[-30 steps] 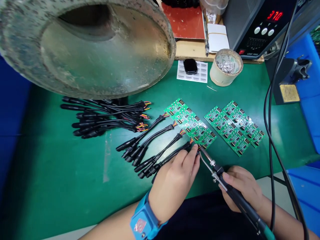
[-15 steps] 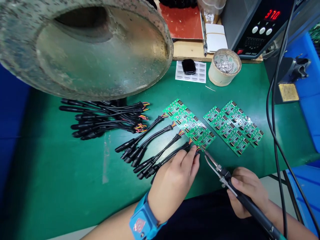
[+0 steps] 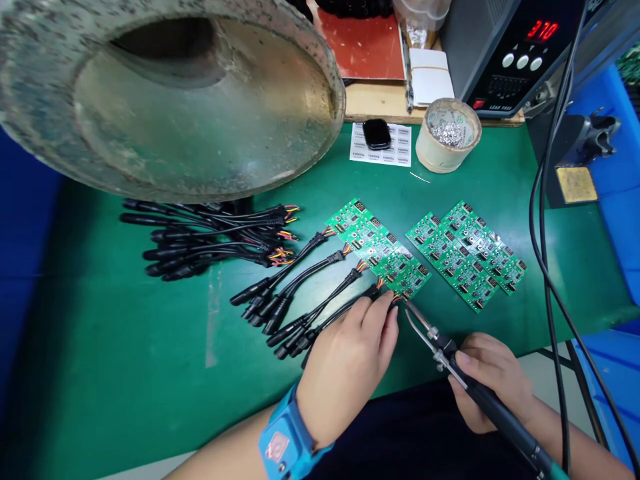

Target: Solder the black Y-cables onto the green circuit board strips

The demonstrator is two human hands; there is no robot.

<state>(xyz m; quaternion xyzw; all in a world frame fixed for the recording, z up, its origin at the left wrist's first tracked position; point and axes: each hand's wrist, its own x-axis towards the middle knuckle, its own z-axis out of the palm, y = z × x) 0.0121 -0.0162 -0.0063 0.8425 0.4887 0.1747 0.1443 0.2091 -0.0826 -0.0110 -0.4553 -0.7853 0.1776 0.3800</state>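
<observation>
My right hand (image 3: 493, 380) is closed around a black soldering iron (image 3: 483, 393) with a thin metal feed tube beside its tip. The tip meets the near corner of a green circuit board panel (image 3: 380, 250). My left hand (image 3: 353, 340), wearing a blue wrist strap (image 3: 290, 437), pinches a black cable (image 3: 395, 301) by its coloured wires at that same corner. The hand hides most of this cable. Several other black cables (image 3: 295, 277) lie fanned out along the panel's left edge, their wire ends touching it.
A large metal fume hood (image 3: 200, 133) overhangs the upper left. Below it lies a pile of black cables (image 3: 215, 237). More board panels (image 3: 465, 253) lie to the right. Behind stand a tape-roll cup (image 3: 447, 137) and a soldering station (image 3: 520, 60); cords (image 3: 545, 220) hang at right.
My right hand and the soldering iron have shifted slightly left, the tip staying at the board's near corner. My left hand is almost still.
</observation>
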